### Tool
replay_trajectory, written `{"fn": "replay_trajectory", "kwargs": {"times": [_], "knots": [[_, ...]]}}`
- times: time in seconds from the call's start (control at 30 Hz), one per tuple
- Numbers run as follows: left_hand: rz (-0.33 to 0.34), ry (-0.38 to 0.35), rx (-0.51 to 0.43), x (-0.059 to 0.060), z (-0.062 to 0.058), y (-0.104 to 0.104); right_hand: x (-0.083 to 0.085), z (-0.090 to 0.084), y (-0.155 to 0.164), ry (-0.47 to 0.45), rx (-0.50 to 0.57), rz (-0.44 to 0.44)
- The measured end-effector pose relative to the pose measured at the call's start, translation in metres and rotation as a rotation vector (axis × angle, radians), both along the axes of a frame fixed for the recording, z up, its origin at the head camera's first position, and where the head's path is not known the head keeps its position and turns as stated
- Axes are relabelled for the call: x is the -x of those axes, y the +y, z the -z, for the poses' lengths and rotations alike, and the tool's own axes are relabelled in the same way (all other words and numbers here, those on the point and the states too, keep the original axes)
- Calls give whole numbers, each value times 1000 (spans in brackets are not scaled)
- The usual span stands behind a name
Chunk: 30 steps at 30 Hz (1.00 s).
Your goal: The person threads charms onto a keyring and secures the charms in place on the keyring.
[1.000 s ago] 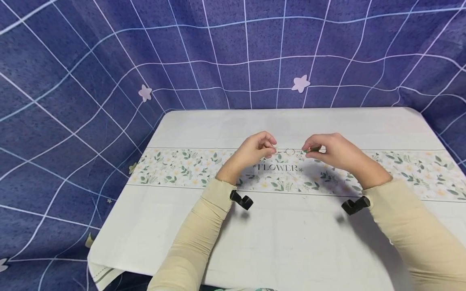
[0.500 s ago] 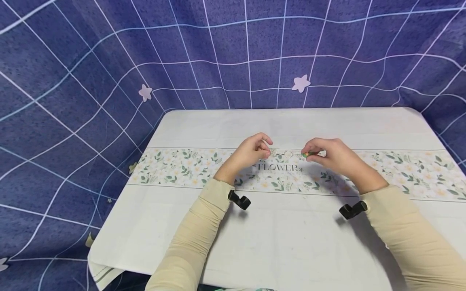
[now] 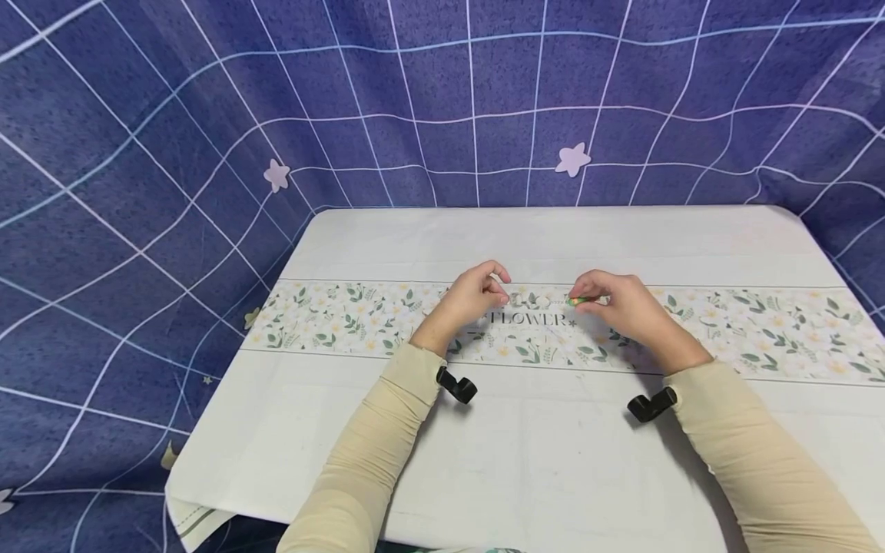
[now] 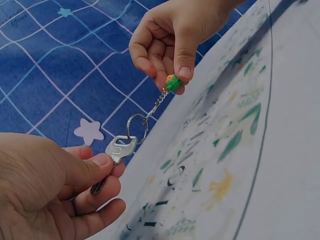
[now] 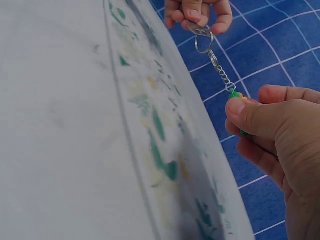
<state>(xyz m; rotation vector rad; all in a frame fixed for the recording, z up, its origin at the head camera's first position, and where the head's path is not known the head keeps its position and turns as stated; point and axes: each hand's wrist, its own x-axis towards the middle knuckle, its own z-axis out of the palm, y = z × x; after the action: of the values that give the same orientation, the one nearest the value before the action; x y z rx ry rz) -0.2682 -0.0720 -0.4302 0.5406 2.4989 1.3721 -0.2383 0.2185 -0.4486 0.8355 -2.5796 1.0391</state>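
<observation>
A: What is on the left?

B: A blue backdrop (image 3: pixel 138 153) with a white grid hangs behind the table (image 3: pixel 553 230), a pale star (image 3: pixel 276 175) stuck to it at left. The person's left hand (image 3: pixel 475 296) hovers just above the tablecloth's floral band (image 3: pixel 332 319), thumb and forefinger closed on the blade of a silver key (image 4: pixel 119 148).

A: And at centre?

B: The one readable word is "FLOWER" (image 3: pixel 538 319), printed in dark capitals on the band, just nearer than the two hands. Between the hands, the key's head hangs on a split ring (image 4: pixel 136 128), and a short chain (image 4: pixel 159 101) runs from the ring to a small green and orange charm (image 4: pixel 173 82). The whole keychain is held taut, just above the cloth.

A: The right side?

B: The right hand (image 3: pixel 618 303) pinches the charm between thumb and fingertips, its other fingers curled in. A second pale star (image 3: pixel 571 159) sits on the backdrop, far behind. Both arms wear beige sleeves (image 3: pixel 373 445), each with a black camera mount (image 3: pixel 456 384) at the wrist.
</observation>
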Motion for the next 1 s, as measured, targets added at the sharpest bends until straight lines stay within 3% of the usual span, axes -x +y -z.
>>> {"fn": "replay_trajectory", "kwargs": {"times": [0.33, 0.53, 0.77, 1.0], "knots": [[-32, 36, 101, 0, 7, 0, 1, 12, -5, -99, 27, 78], [-41, 56, 106, 1, 13, -2, -2, 15, -9, -152, 32, 74], [7, 81, 160, 3, 18, -4, -1, 22, -10, -191, 42, 59], [24, 97, 152, 7, 22, -5, 0, 28, -8, -216, 64, 53]]}}
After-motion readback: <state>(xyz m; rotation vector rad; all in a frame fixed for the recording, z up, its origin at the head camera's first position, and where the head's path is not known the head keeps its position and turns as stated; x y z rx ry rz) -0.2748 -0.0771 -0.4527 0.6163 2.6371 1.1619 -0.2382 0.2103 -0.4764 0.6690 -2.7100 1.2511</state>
